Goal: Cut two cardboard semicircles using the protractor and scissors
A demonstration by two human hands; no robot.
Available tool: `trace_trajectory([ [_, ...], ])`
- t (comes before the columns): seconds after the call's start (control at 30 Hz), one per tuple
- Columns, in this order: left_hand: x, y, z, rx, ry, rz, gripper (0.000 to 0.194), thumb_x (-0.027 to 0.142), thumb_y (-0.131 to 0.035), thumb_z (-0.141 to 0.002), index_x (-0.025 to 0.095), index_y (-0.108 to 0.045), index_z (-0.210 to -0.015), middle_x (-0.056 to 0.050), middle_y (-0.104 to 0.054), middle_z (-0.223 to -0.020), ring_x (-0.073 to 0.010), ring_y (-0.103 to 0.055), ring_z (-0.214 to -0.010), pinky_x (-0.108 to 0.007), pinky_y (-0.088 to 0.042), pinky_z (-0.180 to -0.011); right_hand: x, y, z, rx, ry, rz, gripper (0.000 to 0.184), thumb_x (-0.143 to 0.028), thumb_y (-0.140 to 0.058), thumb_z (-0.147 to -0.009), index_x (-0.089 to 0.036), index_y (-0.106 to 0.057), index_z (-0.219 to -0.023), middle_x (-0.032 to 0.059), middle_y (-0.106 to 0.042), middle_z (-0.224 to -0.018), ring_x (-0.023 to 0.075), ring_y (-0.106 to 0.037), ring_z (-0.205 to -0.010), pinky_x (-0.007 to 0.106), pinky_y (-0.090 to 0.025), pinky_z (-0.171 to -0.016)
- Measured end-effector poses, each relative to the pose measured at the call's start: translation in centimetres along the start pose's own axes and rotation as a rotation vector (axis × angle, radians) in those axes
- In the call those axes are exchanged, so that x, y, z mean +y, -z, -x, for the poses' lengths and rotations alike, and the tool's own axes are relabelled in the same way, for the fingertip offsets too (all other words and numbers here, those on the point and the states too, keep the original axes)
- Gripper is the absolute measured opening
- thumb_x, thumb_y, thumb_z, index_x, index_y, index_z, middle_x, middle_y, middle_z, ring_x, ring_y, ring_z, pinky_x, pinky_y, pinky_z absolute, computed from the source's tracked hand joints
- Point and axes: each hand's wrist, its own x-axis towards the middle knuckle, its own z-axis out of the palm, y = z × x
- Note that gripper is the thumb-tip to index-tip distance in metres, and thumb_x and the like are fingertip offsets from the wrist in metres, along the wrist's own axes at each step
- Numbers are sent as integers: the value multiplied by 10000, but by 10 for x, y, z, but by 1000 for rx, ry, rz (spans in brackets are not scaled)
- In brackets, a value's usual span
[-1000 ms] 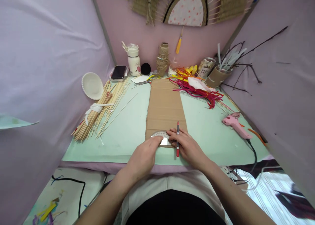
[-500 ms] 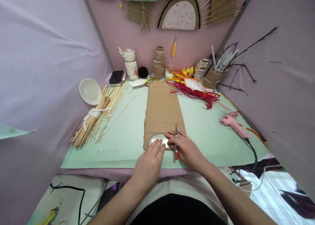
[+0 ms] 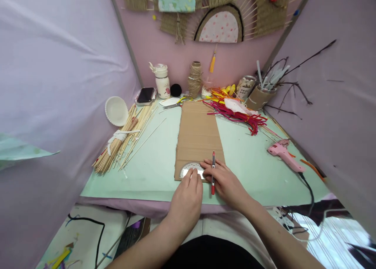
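Note:
A clear half-round protractor [image 3: 190, 166] lies flat near the front edge of a long strip of brown cardboard [image 3: 200, 131], with its curved side facing away from me. My left hand [image 3: 188, 194] has its fingers together and closed at the protractor's straight side; the fingertips hide part of it. A red pen [image 3: 213, 175] is held between the fingers of my right hand [image 3: 228, 182], its tip pointing away from me. The fingertips of that hand also touch the right end of the protractor and the cardboard.
Left stand a bundle of thin sticks [image 3: 117, 147] and a white bowl [image 3: 116, 111]. A bottle [image 3: 162, 82], twine spool [image 3: 195, 80] and scissors [image 3: 173, 105] are at the back. Pipe cleaners [image 3: 249, 120], a glue gun [image 3: 284, 155] and a pot with twigs [image 3: 260, 97] are right.
The camera view has shifted slightly, so the scene sits a little further right and lower. My left fingers have drawn back a little towards the protractor's straight side. The right hand keeps the pen.

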Motion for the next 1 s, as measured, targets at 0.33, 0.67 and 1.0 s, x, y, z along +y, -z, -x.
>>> trace_trajectory([
  [0.33, 18, 5, -5, -23, 110, -58, 448, 172, -433, -864, 2, -565, -1256, -230, -587, -1289, -329, -529, -1233, -447, -449, -1010, 1, -1, 1, 26, 36, -15, 222, -111, -395, -945, -232, -556, -1040, 85, -650, -1267, 242, -528, -1270, 548, -405, -1054],
  [0.67, 17, 6, -5, -37, 139, -7, 469, 346, -482, -890, 70, -567, -1260, -187, -585, -1270, -326, -481, -1230, -479, -365, -1041, -14, 33, -24, 185, -119, -303, 268, -325, -402, -981, -234, -583, -1156, 36, -705, -879, 180, -663, -780, 340, -530, -762],
  [1.0, 11, 0, -4, -36, 150, 126, 625, 526, -473, -865, 75, -514, -1296, -199, -541, -1312, -347, -428, -1268, -501, -238, -1101, -45, 29, -105, -374, -155, -613, 185, -334, -540, -910, -175, -613, -849, 43, -714, -825, 179, -678, -746, 271, -525, -665],
])
